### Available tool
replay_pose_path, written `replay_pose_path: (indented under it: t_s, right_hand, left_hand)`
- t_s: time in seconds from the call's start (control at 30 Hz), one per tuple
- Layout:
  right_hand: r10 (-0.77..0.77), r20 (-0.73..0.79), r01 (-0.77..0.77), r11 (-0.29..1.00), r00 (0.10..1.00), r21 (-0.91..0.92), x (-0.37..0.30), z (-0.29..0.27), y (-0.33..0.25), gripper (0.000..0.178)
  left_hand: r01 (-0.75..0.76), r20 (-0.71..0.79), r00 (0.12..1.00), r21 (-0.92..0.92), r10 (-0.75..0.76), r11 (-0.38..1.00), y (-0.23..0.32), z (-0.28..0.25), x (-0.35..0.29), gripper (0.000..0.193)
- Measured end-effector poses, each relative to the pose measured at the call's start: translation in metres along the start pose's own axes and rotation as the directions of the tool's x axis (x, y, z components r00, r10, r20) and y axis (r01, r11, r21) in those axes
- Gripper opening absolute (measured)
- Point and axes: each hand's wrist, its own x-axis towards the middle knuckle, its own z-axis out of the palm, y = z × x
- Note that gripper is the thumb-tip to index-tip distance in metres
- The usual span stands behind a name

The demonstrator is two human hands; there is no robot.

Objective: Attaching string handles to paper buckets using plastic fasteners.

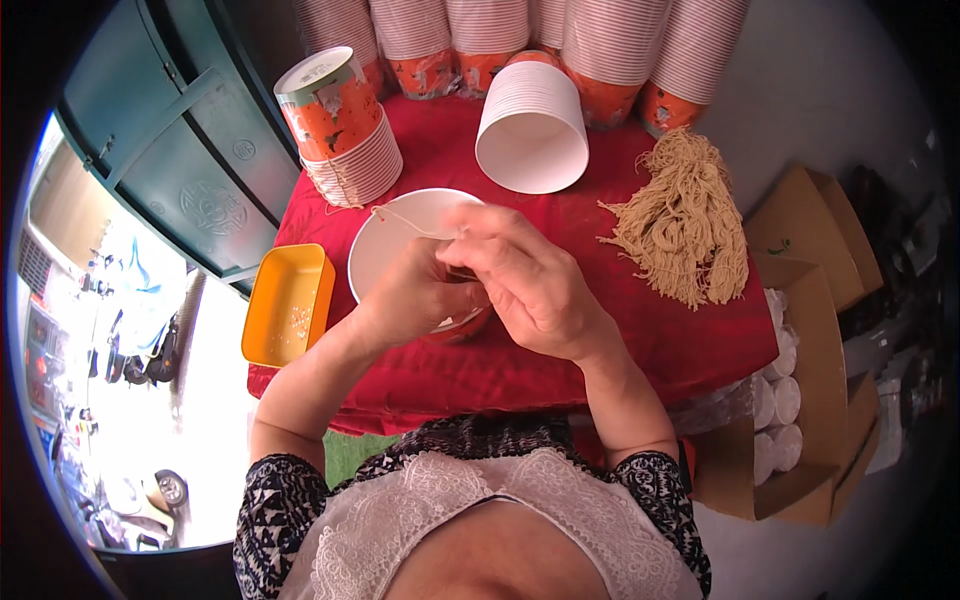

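Over a white-lined paper bucket (385,250) with an orange printed side, my two hands meet. My left hand (425,295) is closed, pinching a thin tan string (405,220) that trails away above the bucket's opening. Just beside it, my right hand (530,285) has its fingers bent round and its fingertips slightly blurred. What lies between the right fingers is hidden. A stack of orange buckets (340,130) with tan string round it stands at the far left. To the right lies a loose bundle of tan strings (690,220).
A yellow tray (322,275) with small white bits sits at the left table edge. Another bucket stack (530,150) lies on its side at the back. Wrapped bucket stacks (615,50) line the far edge. Right of the red cloth (640,340) is an open cardboard box (810,310).
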Motion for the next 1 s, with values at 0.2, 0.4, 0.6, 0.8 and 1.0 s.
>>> replay_pose_path:
  t_s: [0.2, 0.4, 0.6, 0.8, 1.0]
  right_hand:
    - [0.157, -0.122, -0.17, 0.98, 0.98, -0.106, -0.027, -0.01, 0.009, 0.022]
    - [0.262, -0.081, -0.273, 0.943, 0.962, -0.192, -0.041, -0.002, 0.003, 0.02]
    - [0.209, -0.103, -0.227, 0.947, 0.973, -0.227, -0.044, 0.008, 0.007, 0.017]
    - [0.167, -0.184, -0.206, 0.954, 0.969, -0.218, -0.049, 0.015, 0.0, 0.018]
    - [0.097, -0.173, -0.134, 0.967, 0.98, -0.216, -0.054, 0.02, 0.003, 0.021]
  left_hand:
    - [0.156, 0.122, 0.984, -0.214, -0.132, 0.964, 0.0, -0.005, 0.003, 0.004]
    - [0.132, 0.116, 0.987, -0.23, -0.108, 0.964, 0.0, -0.005, 0.004, 0.005]
    - [0.139, 0.111, 0.987, -0.219, -0.116, 0.966, 0.005, -0.004, 0.004, 0.006]
    - [0.136, 0.038, 0.991, -0.176, -0.131, 0.975, 0.005, -0.004, 0.006, 0.006]
    - [0.107, 0.057, 0.994, -0.196, -0.098, 0.975, -0.002, -0.006, 0.005, 0.007]
